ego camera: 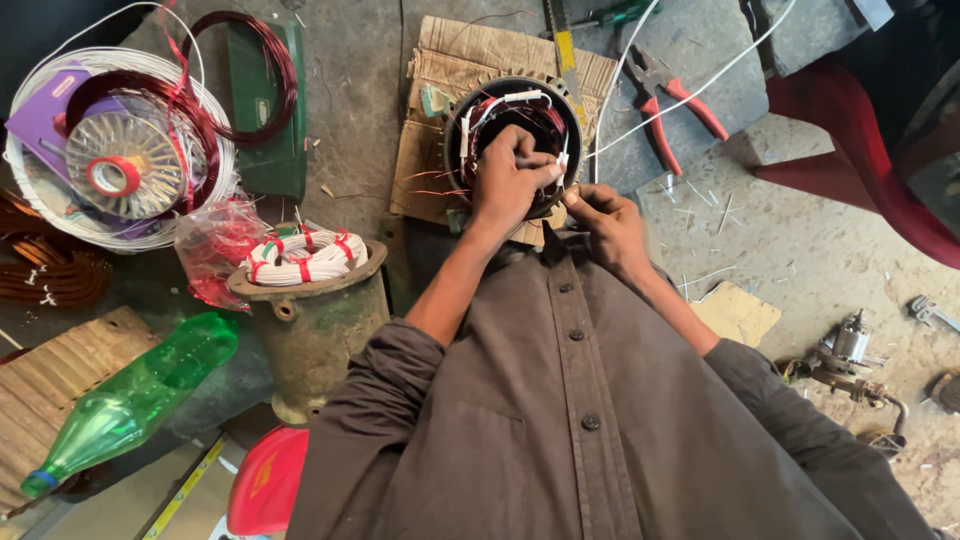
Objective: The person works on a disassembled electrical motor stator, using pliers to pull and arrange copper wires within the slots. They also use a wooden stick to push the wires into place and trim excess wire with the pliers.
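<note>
On the cardboard [440,70], your left hand [508,180] is pinching white sleeving inside the stator [512,140]; right hand [608,222] is gripping its rim; coils are seated, lead ends are hanging loose, untied.

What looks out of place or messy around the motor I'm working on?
A green plastic bottle lies on its side on the floor at lower left. Short wire offcuts are scattered on the ground right of the stator, near the red-handled pliers. The cardboard under the stator is torn and frayed.

Motor rewinding workshop, floor-level work area.
Left of the fingers [540,165]: copper wire coils [262,70], wound stator [305,255]. Right: pliers [672,105], concrete floor [800,240].
</note>
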